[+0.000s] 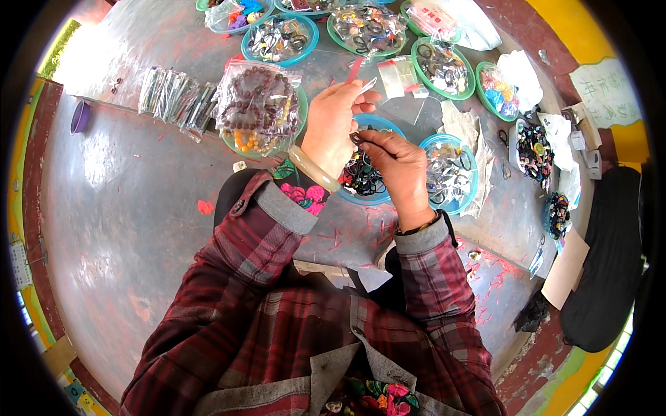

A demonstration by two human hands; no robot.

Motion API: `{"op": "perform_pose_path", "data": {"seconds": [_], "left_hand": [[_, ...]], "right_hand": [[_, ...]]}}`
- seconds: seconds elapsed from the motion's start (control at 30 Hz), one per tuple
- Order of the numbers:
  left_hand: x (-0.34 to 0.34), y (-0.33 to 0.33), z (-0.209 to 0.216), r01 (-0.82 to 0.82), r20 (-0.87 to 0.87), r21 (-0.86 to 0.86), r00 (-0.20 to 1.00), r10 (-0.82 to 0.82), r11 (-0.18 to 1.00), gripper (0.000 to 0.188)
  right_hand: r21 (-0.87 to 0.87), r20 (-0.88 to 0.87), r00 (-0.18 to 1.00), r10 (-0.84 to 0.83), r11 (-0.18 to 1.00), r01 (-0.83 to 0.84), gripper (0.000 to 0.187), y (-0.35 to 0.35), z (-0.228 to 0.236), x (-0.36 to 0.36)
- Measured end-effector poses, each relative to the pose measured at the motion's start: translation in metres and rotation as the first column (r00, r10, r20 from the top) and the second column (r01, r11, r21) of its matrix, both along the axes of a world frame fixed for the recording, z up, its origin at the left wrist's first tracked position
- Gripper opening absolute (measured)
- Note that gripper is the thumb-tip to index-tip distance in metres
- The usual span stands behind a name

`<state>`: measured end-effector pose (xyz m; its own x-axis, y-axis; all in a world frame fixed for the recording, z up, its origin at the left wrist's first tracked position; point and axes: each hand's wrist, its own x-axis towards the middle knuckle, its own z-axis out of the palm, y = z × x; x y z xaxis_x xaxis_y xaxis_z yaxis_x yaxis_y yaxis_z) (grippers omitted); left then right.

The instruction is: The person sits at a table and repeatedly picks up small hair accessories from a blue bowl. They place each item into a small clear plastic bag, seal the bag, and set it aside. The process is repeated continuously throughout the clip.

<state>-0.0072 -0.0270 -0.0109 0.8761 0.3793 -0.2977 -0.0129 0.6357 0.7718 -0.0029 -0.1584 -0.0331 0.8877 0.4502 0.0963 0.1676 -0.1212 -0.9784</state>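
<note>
Both my hands meet over a blue plastic basket point(378, 198) filled with small dark loops and coloured bits that look like hair ties. My left hand point(331, 123), a pale bangle on its wrist, is closed with curled fingers; a thin shiny white piece point(368, 85) sticks out at its fingertips. With thumb and finger, my right hand point(399, 166) pinches a small dark loop point(356, 138) close against the left hand's fingers. Right of it stands another blue basket point(475, 182) of clear-bagged hair ties.
Left of my hands, bagged bead bracelets point(255, 100) fill a green basket, beside a row of slim clear packets point(173, 98). More baskets point(281, 40) of packets line the far side. At right are a white container of hair ties point(534, 154), scissors point(505, 170) and cardboard point(565, 269).
</note>
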Motion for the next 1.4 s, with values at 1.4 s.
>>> {"op": "perform_pose_path", "data": {"seconds": [1.4], "left_hand": [[0.006,-0.020,-0.018,0.079,-0.033,0.963,0.984,-0.177,0.257,0.014]], "right_hand": [[0.163,-0.271,0.947,-0.173,0.961,0.222,0.013,-0.042,0.041,0.021]]}}
